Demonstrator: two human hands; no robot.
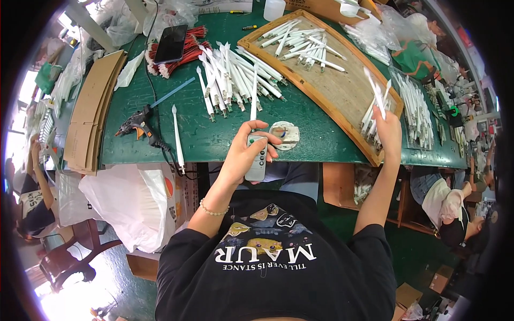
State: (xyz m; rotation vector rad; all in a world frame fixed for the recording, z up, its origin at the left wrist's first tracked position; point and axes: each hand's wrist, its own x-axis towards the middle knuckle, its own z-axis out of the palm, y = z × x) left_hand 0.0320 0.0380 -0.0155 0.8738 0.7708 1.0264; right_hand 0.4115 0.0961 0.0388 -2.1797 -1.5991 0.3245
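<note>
My left hand (pixel 243 152) is closed around a small grey remote control (pixel 257 160) near the table's front edge. A white LED taper candle (pixel 254 99) stands up just beyond its fingers; whether they touch it, I cannot tell. Beside that hand lies a round white disc-shaped piece (pixel 286 135). My right hand (pixel 388 131) grips white LED taper candles (pixel 378 96), their upper ends blurred, over the right end of a wood-framed tray (pixel 326 88). Other candles lie in the tray near this hand. A large heap of candles (pixel 227 77) covers the table's middle.
A glue gun (pixel 140 125) with a blue stick and a single candle (pixel 178 139) lie at left, near cardboard sheets (pixel 96 112). A phone (pixel 171 44) rests on red-wired parts. More candles (pixel 417 112) lie at right. Other people sit at both sides.
</note>
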